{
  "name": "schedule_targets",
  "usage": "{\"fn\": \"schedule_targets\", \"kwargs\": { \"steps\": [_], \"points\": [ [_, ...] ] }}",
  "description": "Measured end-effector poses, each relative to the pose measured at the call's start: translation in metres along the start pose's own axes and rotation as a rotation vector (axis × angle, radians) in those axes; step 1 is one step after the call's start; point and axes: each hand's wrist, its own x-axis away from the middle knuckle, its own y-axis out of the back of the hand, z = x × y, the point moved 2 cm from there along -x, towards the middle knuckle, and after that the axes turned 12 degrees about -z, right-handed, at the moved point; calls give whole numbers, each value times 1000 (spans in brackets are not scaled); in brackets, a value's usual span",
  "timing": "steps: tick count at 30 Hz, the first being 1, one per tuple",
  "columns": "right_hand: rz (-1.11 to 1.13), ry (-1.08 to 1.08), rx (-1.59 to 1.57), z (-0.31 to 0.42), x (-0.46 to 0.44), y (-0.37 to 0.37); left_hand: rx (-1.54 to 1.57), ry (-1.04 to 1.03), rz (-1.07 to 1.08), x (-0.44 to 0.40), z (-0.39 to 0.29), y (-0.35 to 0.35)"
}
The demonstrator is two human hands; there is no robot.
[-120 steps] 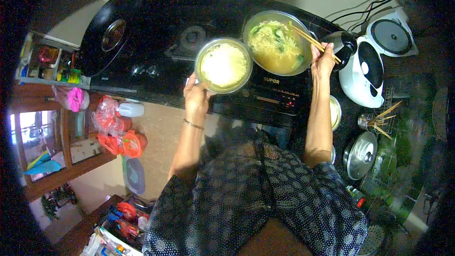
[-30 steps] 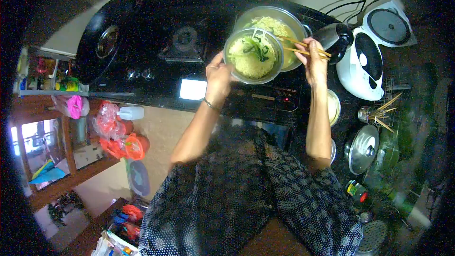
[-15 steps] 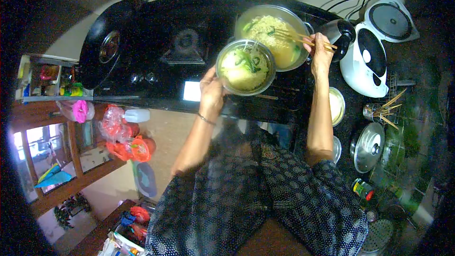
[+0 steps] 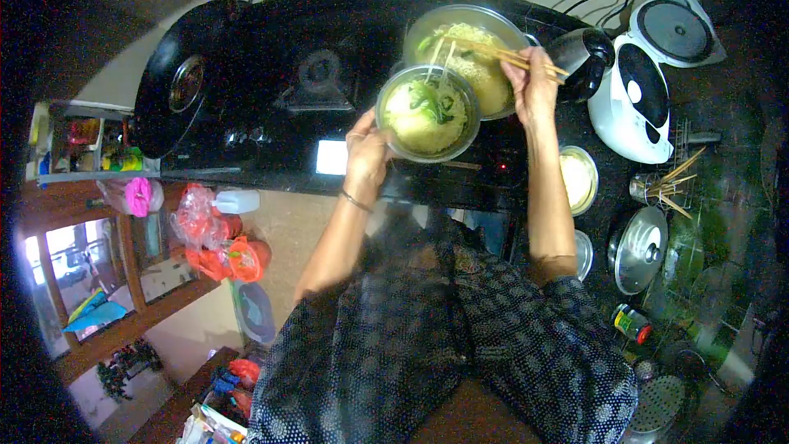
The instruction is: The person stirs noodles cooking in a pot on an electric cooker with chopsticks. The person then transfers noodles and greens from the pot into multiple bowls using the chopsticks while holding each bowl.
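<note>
My left hand (image 4: 367, 148) grips the rim of a metal bowl (image 4: 470, 144), which holds noodles (image 4: 411, 119) and green leaves (image 4: 429, 103). Behind it and partly covered by it, a larger metal pot (image 4: 514, 25) contains more noodles in pale broth (image 4: 491, 94). Closed around a pair of chopsticks (image 4: 505, 53), my right hand (image 4: 534, 86) is at the pot's right side. The chopstick tips reach over the pot, and pale strands (image 4: 438, 57) hang from them down toward the bowl.
A white rice cooker (image 4: 616, 119) with its lid (image 4: 678, 29) raised stands at the right. Nearer are a bowl of pale food (image 4: 579, 181), a holder of sticks (image 4: 643, 187), a pot lid (image 4: 637, 251) and a jar (image 4: 631, 323). A black wok lid (image 4: 160, 99) stands far left.
My right hand has moved slightly left, and the chopsticks have shifted left and up, with strands now hanging from their tips. My left hand still holds the bowl in nearly the same place.
</note>
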Motion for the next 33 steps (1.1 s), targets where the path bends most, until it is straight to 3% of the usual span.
{"fn": "schedule_targets", "kwargs": {
  "steps": [9, 23, 30, 33],
  "points": [
    [45, 197, -39, 100, 17, -38, 42, -46, 59, -14, 10, 2],
    [118, 426, -137, 183, 56, -84, 92, -72, 19, -30, 8, -25],
    [162, 462, -93, 190, 62, -88, 120, -39, -11, -32, 10, -32],
    [230, 298, -95, 167, 59, -73, 99, -28, -32, -35, 14, -27]
  ]
}}
